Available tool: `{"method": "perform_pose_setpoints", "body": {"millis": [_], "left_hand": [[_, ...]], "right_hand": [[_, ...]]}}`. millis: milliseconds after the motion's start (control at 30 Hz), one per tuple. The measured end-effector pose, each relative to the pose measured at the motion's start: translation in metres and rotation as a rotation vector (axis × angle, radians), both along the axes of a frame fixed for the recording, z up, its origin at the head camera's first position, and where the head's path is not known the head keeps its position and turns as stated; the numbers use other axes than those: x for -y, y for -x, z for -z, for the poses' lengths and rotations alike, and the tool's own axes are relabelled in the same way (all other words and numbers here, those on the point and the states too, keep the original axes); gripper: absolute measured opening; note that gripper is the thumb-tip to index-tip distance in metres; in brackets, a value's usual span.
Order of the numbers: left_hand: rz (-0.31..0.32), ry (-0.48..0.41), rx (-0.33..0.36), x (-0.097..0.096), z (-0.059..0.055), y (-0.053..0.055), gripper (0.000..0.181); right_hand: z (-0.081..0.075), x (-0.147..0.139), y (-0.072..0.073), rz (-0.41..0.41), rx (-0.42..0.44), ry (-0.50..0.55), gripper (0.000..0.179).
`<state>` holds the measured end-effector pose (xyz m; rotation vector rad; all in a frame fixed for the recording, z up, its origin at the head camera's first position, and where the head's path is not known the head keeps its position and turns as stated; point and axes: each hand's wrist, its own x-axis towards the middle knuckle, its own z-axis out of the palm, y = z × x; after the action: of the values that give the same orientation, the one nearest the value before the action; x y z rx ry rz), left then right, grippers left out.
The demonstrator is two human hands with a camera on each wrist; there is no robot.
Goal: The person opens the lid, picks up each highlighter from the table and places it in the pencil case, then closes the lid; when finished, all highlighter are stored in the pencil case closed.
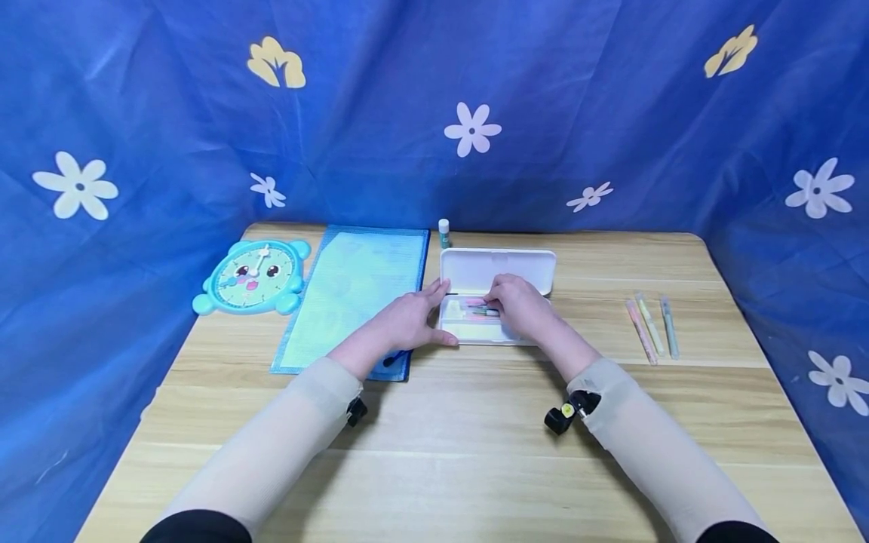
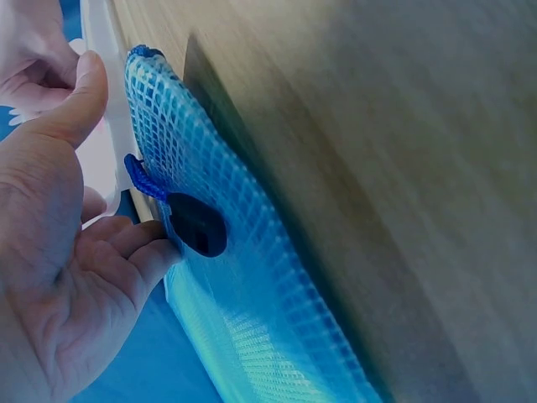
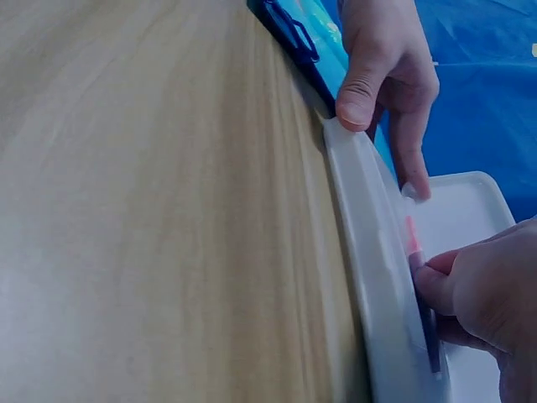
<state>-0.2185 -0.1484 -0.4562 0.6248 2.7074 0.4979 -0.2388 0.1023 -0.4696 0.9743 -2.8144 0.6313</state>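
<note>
Case (image 1: 468,332): white, open on counter (image 1: 462,467), mid-scene, long side facing person.
Lid (image 1: 498,265): raised at case's far side, inner face showing.
Left hand (image 1: 410,317): on case's left end, thumb at near corner, a fingertip at far corner; thumb and fingers spread apart.
Right hand (image 1: 519,302): over case's right half, thumb and fingers pinching pen.
Pen (image 3: 430,342): slim, dark, inside case under right hand; pink bit (image 3: 412,233) past the fingertips, too blurred to tell if same pen or another.
Hands overall: both at case, apart from each other.
Pouch (image 1: 360,279): blue mesh edges, flat on counter, left of case, partly under left forearm.
Pull (image 2: 197,223): black, blue cord, at pouch's near right corner, near left hand's lower fingers.
Glue (image 1: 444,235): upright, white cap, behind lid's left corner, near pouch's far right corner.
Clock (image 1: 254,277): blue toy, face up, just left of pouch.
Markers: three, right of case, well apart from it; pink (image 1: 641,332), yellow (image 1: 652,326), blue (image 1: 670,327), roughly side by side.
Backdrop (image 1: 380,128): blue cloth, white flowers, yellow leaf shapes.
</note>
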Motion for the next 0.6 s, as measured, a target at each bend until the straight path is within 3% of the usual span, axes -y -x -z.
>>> {"method": "perform_pose_setpoints", "body": {"millis": [600], "left_hand": [[-0.004, -0.005, -0.007, -0.0001, 0.0008, -0.0001, 0.121]], "right_hand": [[0.0026, -0.0005, -0.0001, 0.019, 0.007, -0.024, 0.018]]}}
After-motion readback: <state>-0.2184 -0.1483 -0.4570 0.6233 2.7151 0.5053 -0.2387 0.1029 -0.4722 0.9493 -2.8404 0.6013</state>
